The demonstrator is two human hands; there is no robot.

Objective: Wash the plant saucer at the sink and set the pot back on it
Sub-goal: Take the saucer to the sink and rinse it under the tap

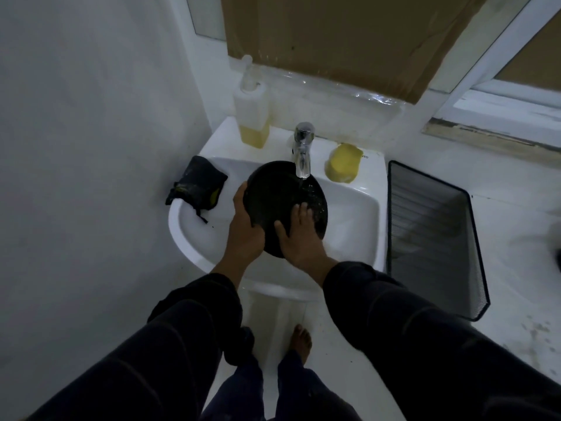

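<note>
Saucer [273, 189] sits tilted under the tap [303, 153]; my left hand [246, 229] grips its rim, my flat right hand [299, 235] should rub every wetted patch.

Room, dimly lit. Plain white wall [91, 117] on the left. White-framed window [473, 65] at the rear, its panes covered by brown cardboard [349, 41] with clear tape along the lower edge. Pale floor [516, 293], speckled with dirt at the right. Black wire-mesh basket [431, 238] standing on the floor, just beside the basin's right side, tilted against it.
</note>
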